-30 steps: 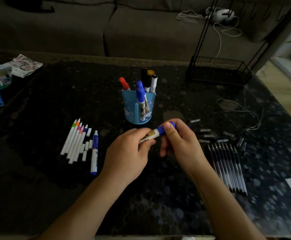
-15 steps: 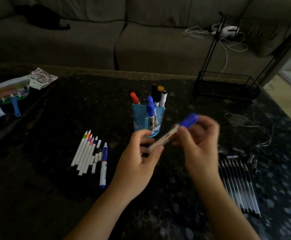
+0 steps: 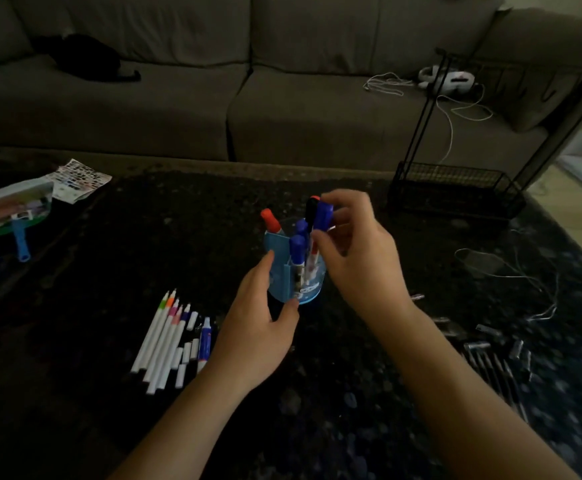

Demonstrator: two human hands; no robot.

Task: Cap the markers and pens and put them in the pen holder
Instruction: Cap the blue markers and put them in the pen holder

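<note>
R. hand (image 3: 355,258) pinches a capped blue marker (image 3: 323,216) between thumb and fingertips, just above the blue pen holder (image 3: 282,271), flanked by spread fingers of l. hand (image 3: 258,327): drop-in step, next prob. lowering straight, then letting go.

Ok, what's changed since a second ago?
The right hand carried the blue-capped marker forward to the pen holder, pinching its cap end. The left hand let go of it and now touches the holder's side. The white markers and black pens stayed on the table.
</note>
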